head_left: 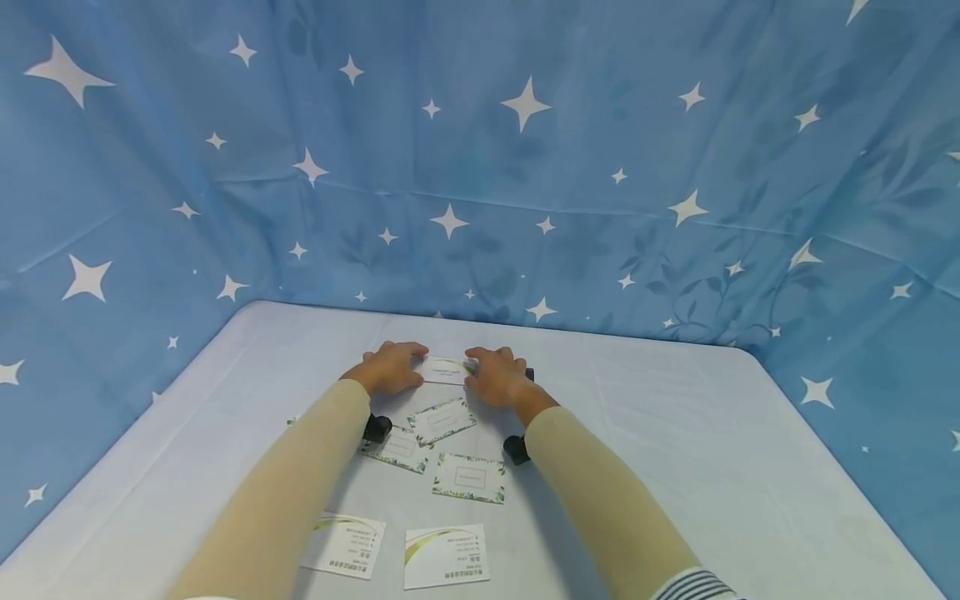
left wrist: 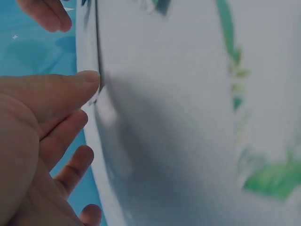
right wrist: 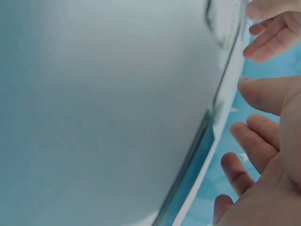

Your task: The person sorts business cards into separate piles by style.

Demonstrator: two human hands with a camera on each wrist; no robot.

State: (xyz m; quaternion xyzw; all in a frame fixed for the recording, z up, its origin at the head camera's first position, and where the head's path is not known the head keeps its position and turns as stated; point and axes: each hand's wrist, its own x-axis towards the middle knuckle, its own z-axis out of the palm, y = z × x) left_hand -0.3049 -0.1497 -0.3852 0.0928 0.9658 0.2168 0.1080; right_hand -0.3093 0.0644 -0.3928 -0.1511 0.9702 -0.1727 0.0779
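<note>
Both hands meet at one small white card (head_left: pixel 445 370) lying toward the far edge of the table (head_left: pixel 750 467), about midway between its left and right edges. The left hand (head_left: pixel 390 367) takes the card's left end and the right hand (head_left: pixel 497 377) its right end — fingers curled down over the short edges, thumbs toward the near side, so the card is held from both ends at once. My reading: a thin card flat on cloth offers no edge to grab from above, so pinching at the two ends is how it can be steadied or lifted. In the left wrist view the thumb tip (left wrist: pixel 87 80) presses against the card's edge; whether the card is off the cloth I cannot tell. The card itself is a business-card shape, white, with fine print lines across the middle and a touch of green at its right end; the print is too small to read. Nearer the person lie three leaf-bordered cards (head_left: pixel 442 420) in a loose cluster, the left one partly under the left sleeve, the middle one tilted — and, close to the near edge, two yellow-striped cards (head_left: pixel 446 556) side by side. A blue star-patterned cloth (head_left: pixel 525 167) hangs behind the far edge and round both sides.
</note>
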